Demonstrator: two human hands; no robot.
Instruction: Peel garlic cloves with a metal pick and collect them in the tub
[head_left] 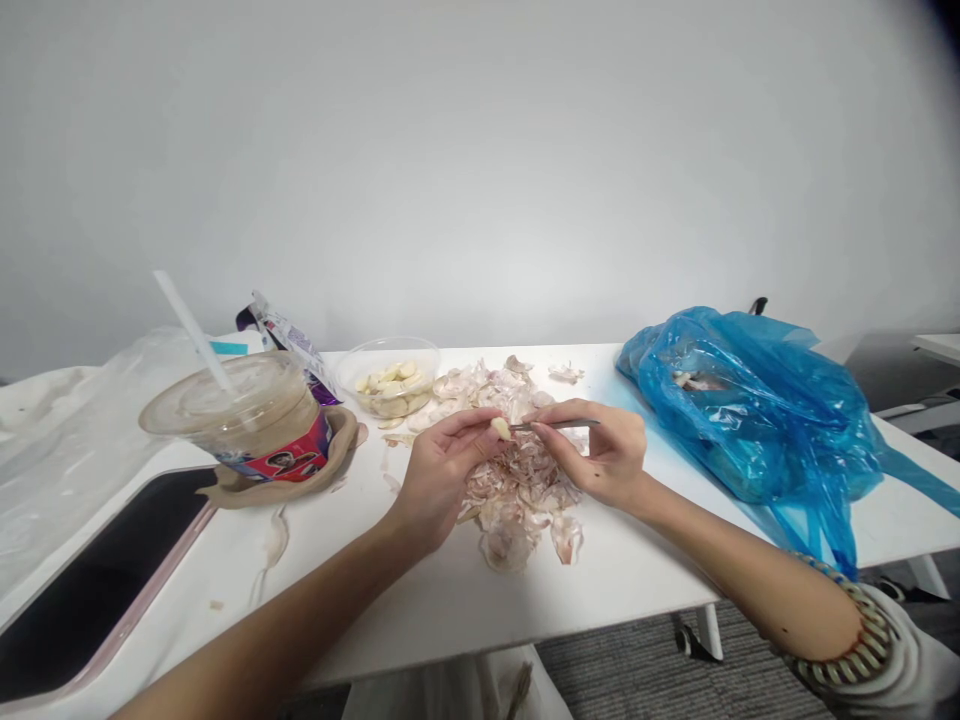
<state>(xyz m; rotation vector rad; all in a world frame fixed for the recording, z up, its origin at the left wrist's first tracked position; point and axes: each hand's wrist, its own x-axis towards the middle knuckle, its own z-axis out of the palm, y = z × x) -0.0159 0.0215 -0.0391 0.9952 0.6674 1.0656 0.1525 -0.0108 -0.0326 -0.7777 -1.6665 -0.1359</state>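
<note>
Pinched in the fingertips of my left hand (442, 475) is a pale, peeled garlic clove (501, 429). My right hand (596, 450) grips a thin metal tool (562, 424), whose tip meets the clove; its exact kind is hard to make out, though it looks like a small knife. Both hands hover over a heap of garlic skins (517, 500) on the white table (420, 620). Behind my left hand stands a clear plastic bowl (390, 350) with several peeled garlic cloves (394, 380) in it.
On the left, a plastic drink cup (247, 410) with a straw sits in a cardboard holder (281, 490), beside a phone (97, 580) and a purple-white packet (292, 340). A blue plastic bag (750, 400) lies on the right. A grey wall (480, 170) rises behind the table.
</note>
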